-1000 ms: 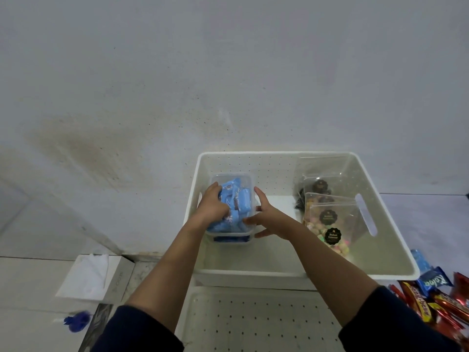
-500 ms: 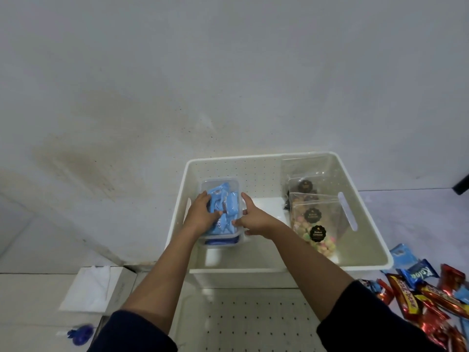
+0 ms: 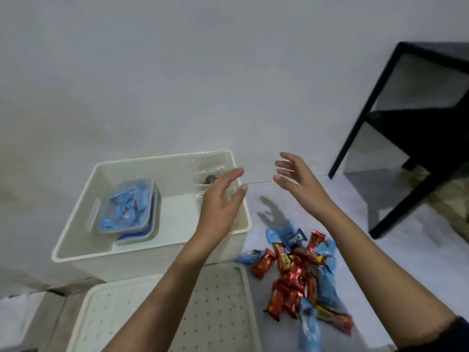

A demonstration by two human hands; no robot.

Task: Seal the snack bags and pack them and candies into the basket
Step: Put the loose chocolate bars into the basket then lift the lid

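A white perforated basket (image 3: 76, 252) stands at the left. Inside it, near its left wall, sits a clear plastic box of blue-wrapped candies (image 3: 127, 207). Clear snack bags (image 3: 209, 174) lean in its far right corner, partly hidden by my left hand (image 3: 220, 207). That hand hovers open above the basket's right wall. My right hand (image 3: 298, 184) is open in the air to the right of the basket, above the table. A pile of red and blue wrapped candies (image 3: 302, 275) lies on the table below my right forearm.
A white perforated lid (image 3: 215, 313) lies in front of the basket. A black metal frame with shelves (image 3: 396, 138) stands at the far right. A grey wall rises right behind the basket.
Both hands have let go of the candy box and risen out of the basket, moving to the right. My view has swung right, so the candy pile and black frame show.
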